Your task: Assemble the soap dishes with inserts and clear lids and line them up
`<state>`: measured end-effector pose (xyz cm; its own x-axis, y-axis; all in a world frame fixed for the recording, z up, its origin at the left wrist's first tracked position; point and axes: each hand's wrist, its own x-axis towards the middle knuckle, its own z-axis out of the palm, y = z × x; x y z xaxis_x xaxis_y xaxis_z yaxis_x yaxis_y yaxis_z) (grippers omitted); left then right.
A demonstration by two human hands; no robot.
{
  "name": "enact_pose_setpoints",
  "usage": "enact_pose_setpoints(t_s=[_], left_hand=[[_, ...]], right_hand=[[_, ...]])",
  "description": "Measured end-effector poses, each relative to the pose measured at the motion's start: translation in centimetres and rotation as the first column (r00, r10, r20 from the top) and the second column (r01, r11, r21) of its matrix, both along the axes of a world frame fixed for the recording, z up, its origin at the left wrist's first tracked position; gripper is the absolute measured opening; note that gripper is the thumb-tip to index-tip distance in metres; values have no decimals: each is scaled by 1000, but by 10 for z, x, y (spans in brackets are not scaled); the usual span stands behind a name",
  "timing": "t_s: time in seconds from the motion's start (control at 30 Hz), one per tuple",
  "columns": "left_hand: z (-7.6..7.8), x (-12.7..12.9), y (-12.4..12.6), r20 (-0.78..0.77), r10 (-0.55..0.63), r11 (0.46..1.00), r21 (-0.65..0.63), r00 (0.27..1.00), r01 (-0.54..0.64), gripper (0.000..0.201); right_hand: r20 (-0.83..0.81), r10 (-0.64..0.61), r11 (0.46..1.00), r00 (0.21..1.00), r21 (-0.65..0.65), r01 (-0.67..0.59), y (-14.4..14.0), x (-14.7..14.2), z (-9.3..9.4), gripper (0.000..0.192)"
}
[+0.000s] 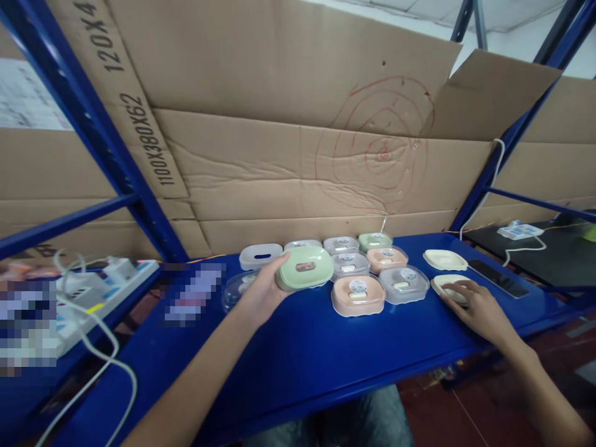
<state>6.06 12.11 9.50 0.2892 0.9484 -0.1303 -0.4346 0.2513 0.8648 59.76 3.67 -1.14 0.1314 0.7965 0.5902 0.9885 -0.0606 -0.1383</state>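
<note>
Green soap box [304, 267] in my left hand [261, 292], lifted just off the blue tabletop [298, 347].

It looks light, stiff, smooth plastic, likely slippery, so I clasp its short end, thumb on top. To its right sit the pink and clear boxes [358, 294]; beyond them my right hand [479, 310] rests flat, fingers loosely spread, on a cream lid [447, 287].

You're at a warehouse packing bench.
Blue steel racking uprights [100, 133] frame your blue metal shelf [302, 347], flattened brown cardboard sheets [279, 155] back it, and small pastel plastic lidded boxes [372, 273] stand in rows at the far side.
</note>
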Motion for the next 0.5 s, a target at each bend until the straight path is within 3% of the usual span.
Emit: enact_pose_setpoints(t_s=[0.07, 0.13, 0.2, 0.27, 0.37, 0.43, 0.5], left_hand=[[-6, 4, -2, 47, -15, 1000, 24, 999, 13, 51], [-10, 5, -2, 94, -16, 999, 45, 995, 11, 50], [-12, 2, -2, 141, -15, 999, 51, 990, 8, 50], [-12, -2, -1, 185, -18, 998, 65, 983, 6, 51], [-11, -8, 2, 239, 2, 994, 104, 971, -28, 54], [-10, -12, 4, 265, 54, 990, 113, 963, -87, 55], [-10, -15, 5, 293, 114, 985, 94, 949, -148, 55]], right_hand=[[-83, 89, 996, 993, 31, -87, -5, -4, 5, 52], [-172, 58, 982, 983, 186, -26, -10, -14, 14, 42], [-246, 28, 925, 969, 374, 69, -11, -38, 29, 33], [-279, 118, 853, 953, 520, 47, -6, -75, 52, 27], [-160, 338, 781, 928, 598, -181, 7, -151, 91, 23], [-24, 466, 742, 884, 555, -376, 18, -206, 115, 21], [132, 592, 658, 795, 491, -571, 30, -257, 131, 25]])
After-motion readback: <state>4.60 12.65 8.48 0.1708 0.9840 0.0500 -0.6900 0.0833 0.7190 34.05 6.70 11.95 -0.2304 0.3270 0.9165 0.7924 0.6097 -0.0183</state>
